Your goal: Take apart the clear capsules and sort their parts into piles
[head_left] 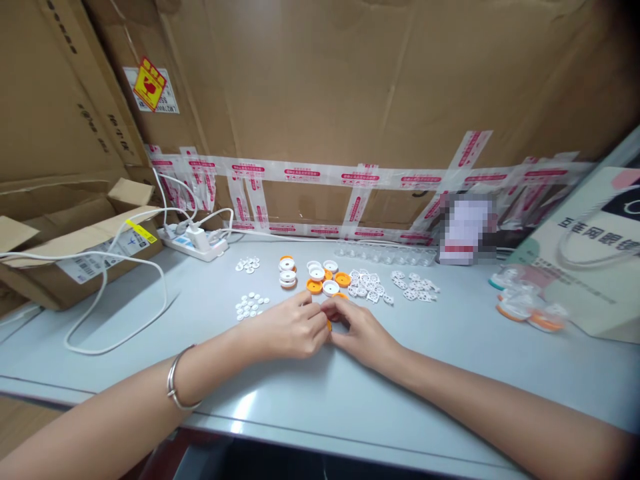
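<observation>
My left hand point(296, 328), with a metal bangle point(173, 381) on the wrist, meets my right hand point(361, 333) just above the table. Between their closed fingers a sliver of an orange round plastic piece point(329, 326) shows; the rest of it is hidden. Behind the hands lie several orange and white round cups, among them an orange cup point(342, 279) and a white cup point(330, 267). Stacked white and orange cups point(287, 276) stand to their left. Small white discs point(249, 307) lie left of my left hand. White openwork pieces point(369, 285) are spread beyond my right hand.
A power strip point(200, 245) with white cables and an open cardboard box point(75, 260) occupy the left. Clear plastic cups point(385, 253) line the back. At right are bagged orange and teal pieces point(525, 303) and a printed bag point(595, 260). Large cardboard point(310, 87) walls the back.
</observation>
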A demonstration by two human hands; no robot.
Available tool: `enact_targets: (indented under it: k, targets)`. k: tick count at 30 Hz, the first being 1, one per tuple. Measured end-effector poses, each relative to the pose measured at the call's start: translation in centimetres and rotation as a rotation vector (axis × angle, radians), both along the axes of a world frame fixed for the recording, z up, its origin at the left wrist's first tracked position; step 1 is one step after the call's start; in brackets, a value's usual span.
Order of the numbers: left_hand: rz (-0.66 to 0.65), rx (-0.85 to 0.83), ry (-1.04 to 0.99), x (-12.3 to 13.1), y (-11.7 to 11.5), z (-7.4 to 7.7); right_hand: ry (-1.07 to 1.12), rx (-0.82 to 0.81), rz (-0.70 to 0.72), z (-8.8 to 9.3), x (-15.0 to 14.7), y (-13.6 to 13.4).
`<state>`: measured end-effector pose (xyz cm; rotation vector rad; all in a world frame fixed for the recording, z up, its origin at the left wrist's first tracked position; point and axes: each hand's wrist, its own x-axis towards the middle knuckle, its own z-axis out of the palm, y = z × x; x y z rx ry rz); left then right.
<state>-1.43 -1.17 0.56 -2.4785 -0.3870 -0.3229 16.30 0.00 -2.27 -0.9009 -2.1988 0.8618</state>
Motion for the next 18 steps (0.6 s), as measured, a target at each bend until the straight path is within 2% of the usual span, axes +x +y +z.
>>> enact_targets:
  k: [7, 12, 15, 18]
  targets:
    - [0.001, -0.009, -0.049, -0.2, 0.4, -0.1, 0.025, -0.024, 0.011, -0.1, 0.0, 0.0]
    - [0.067, -0.074, -0.188, -1.4, 1.1, 1.5, -0.001, 0.043, -0.035, 0.6, 0.3, -0.2]
    - [0.199, -0.089, -0.331, -3.2, 1.8, 3.2, -0.015, 0.172, -0.118, 1.9, 0.8, 0.3]
    - [0.414, -0.1, -0.384, -6.0, 2.9, 5.0, 0.002, 0.234, -0.201, 3.0, 1.2, 1.8]
